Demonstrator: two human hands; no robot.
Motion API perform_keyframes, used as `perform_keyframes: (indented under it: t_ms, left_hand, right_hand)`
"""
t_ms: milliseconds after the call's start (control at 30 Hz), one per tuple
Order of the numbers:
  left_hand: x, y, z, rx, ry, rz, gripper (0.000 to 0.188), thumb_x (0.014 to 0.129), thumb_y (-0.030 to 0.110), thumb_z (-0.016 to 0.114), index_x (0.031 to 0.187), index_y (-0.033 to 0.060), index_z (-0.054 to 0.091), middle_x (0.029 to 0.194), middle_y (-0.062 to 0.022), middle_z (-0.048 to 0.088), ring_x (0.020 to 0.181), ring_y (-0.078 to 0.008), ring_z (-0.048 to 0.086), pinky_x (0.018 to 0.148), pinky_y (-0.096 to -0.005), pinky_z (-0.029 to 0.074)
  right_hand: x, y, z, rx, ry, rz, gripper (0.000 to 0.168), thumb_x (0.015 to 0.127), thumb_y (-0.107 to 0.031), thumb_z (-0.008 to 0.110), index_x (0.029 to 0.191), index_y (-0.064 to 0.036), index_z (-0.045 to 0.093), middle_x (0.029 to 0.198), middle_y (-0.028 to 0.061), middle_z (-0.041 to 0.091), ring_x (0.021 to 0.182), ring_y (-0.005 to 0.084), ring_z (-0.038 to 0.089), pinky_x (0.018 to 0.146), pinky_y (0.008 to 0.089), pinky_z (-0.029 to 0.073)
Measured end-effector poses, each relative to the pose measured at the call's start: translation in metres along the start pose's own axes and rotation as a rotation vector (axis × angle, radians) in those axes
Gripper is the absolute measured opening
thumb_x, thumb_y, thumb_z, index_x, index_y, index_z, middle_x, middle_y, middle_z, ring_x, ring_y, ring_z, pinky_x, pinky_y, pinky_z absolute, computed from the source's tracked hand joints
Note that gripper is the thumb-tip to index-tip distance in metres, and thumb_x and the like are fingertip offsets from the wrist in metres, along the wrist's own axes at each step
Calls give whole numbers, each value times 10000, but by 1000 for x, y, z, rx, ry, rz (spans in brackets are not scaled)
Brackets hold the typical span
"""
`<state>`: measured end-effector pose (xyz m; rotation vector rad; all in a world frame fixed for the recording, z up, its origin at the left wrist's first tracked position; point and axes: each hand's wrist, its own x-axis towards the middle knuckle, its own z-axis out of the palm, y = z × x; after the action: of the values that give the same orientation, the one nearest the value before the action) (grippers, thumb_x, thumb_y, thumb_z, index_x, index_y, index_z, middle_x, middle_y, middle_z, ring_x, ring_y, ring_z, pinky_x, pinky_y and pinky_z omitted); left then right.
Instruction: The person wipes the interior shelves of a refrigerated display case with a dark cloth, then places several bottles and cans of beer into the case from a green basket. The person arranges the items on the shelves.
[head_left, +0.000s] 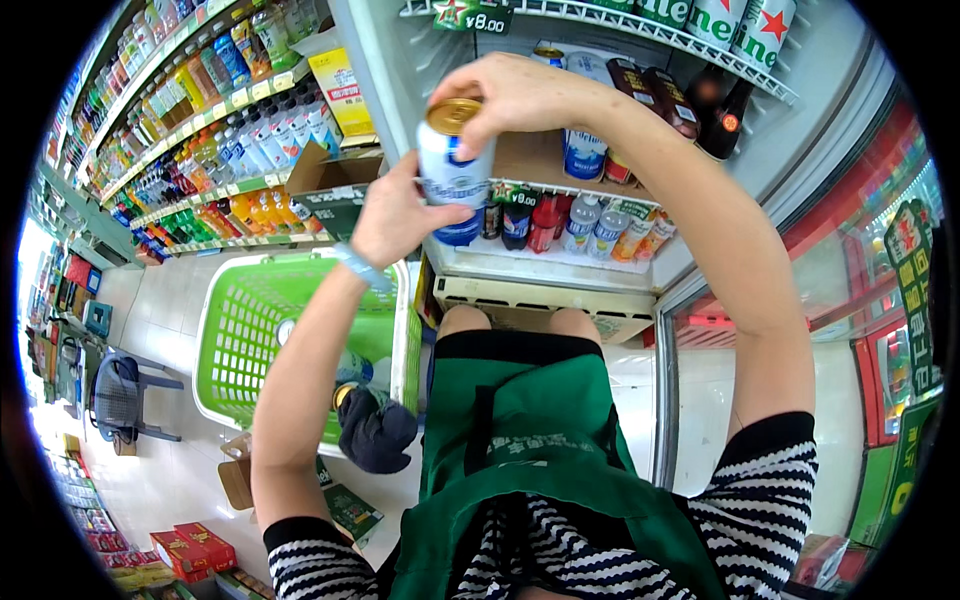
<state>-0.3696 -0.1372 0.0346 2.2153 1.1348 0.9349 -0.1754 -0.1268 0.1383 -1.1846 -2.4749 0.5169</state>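
Note:
A white and blue beer can (455, 172) with a gold top is upright between my two hands, in front of the open fridge. My left hand (401, 214) grips its lower part from the left. The fingers and thumb of my right hand (499, 97) hold it near the top. Behind it, on a fridge shelf (525, 161), stand a similar can (585, 154), dark packaged cans (637, 82) and a dark bottle (726, 124). A green and white plastic basket (300, 259) stands below my left arm, with a bottle or can inside and a dark cloth (375, 431) over its edge.
Plastic drink bottles (517, 223) line the lower fridge shelf; large green cans (712, 22) stand above. An open cardboard box (337, 176) is left of the fridge, beside shelves of bottled drinks (277, 135). The glass door (705, 360) stands open at right. A chair (124, 397) is at far left.

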Motion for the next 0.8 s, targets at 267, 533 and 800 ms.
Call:
perform_keyframes:
  t_ms: [267, 533, 800]
  left_hand:
    - [112, -15, 97, -69, 40, -6, 537, 599, 200, 827, 1009, -8, 549, 861, -135, 654, 764, -213, 637, 712, -313, 511]
    - [169, -59, 149, -187, -2, -33, 650, 596, 199, 811, 1138, 11, 506, 991, -201, 641, 928, -350, 619, 818, -406, 487]
    - [181, -77, 173, -260, -61, -85, 686, 608, 155, 803, 1185, -13, 473, 1118, -217, 574, 1048, -367, 537, 917, -413, 429]
  right_hand:
    - [-6, 115, -21, -260, 151, 101, 719, 584, -291, 791, 1196, -11, 538, 1151, 183, 588, 1085, 318, 551, 927, 368, 428]
    - [15, 169, -16, -390, 138, 293, 633, 581, -228, 790, 1147, -46, 573, 1075, 181, 620, 1015, 341, 575, 881, 398, 445]
    - [23, 185, -21, -308, 124, 345, 660, 620, -174, 757, 1217, -9, 527, 1209, 178, 535, 1125, 328, 503, 963, 378, 389]
